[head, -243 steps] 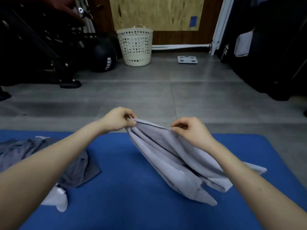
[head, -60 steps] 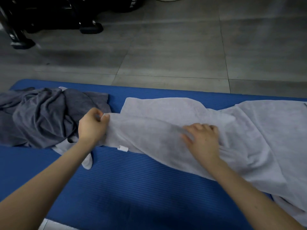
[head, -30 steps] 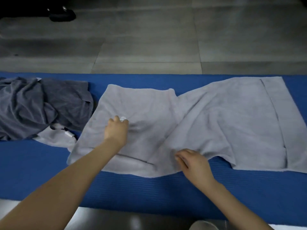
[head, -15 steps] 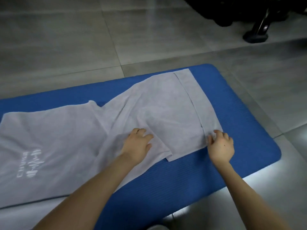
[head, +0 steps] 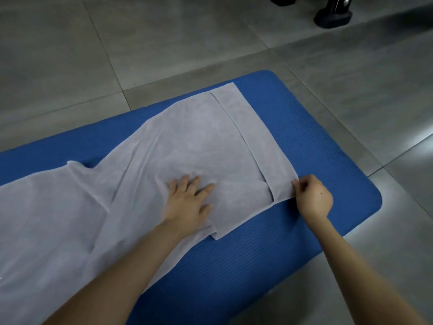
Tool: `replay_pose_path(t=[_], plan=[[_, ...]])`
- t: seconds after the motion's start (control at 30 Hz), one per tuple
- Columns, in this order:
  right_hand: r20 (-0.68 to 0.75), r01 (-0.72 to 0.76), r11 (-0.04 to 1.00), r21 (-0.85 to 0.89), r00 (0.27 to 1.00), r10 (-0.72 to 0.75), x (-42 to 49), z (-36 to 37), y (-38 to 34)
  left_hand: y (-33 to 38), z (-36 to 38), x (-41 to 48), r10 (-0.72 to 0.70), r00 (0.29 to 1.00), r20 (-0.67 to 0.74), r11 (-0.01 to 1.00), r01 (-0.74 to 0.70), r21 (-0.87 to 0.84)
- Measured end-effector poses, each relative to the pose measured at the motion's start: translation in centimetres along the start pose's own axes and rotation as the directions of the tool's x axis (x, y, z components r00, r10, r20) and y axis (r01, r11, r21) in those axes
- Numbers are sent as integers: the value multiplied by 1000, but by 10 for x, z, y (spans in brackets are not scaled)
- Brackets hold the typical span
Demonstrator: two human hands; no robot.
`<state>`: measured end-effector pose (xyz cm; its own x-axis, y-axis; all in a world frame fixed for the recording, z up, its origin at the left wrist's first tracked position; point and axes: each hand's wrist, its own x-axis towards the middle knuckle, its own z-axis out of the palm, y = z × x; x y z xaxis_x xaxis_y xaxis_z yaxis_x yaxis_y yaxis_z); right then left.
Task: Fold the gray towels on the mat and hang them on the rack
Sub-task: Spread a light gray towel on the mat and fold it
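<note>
lying stretched along the blue mat point(head: 328, 146), the gray towel point(head: 187, 141) runs from the left edge of the view almost to the right end of the mat. its right end has a turned-over strip point(head: 253, 137) that lies on top of the cloth, from the far edge to the near edge. in the middle there are long wrinkles, and the near edge makes a step where one layer goes under another. my left hand point(head: 187, 202) rests flat on the towel close to its near edge, fingers spread and straight, pressing the cloth down on the mat. my right hand point(head: 314, 198) is at the near right corner, and its fingertips pinch the near end of the strip.

i think the step in hand is to flatten and square this right end before the first real fold. to do it well, i would hold the left palm firm as an anchor and draw the pinched corner to the right and a little nearer, so the wrinkles go out and the strip lies straight. the pull should be gentle, because the soft cloth can slide on the mat and bunch up. the edges should run parallel with the mat before folding.

around the mat is the gray tiled floor point(head: 164, 43), and a black stand foot point(head: 332, 15) is at the far right. the rack is not in view.
</note>
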<state>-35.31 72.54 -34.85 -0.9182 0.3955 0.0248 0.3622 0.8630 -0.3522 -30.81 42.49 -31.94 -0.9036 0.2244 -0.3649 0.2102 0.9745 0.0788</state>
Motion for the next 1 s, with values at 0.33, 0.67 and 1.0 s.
replay_pose_path(t=[0.33, 0.67, 1.0], plan=[[-165, -145, 954, -264, 981, 103, 46, -35, 63, 44, 3, 45, 135, 990, 44, 990, -133, -46], [-78, 280, 953, -114, 954, -289, 97, 7, -50, 36, 26, 70, -241, 928, -283, 964, 195, -181], [23, 202, 967, -156, 979, -201, 192, 66, -140, 31, 45, 80, -252, 912, -323, 962, 198, -190]])
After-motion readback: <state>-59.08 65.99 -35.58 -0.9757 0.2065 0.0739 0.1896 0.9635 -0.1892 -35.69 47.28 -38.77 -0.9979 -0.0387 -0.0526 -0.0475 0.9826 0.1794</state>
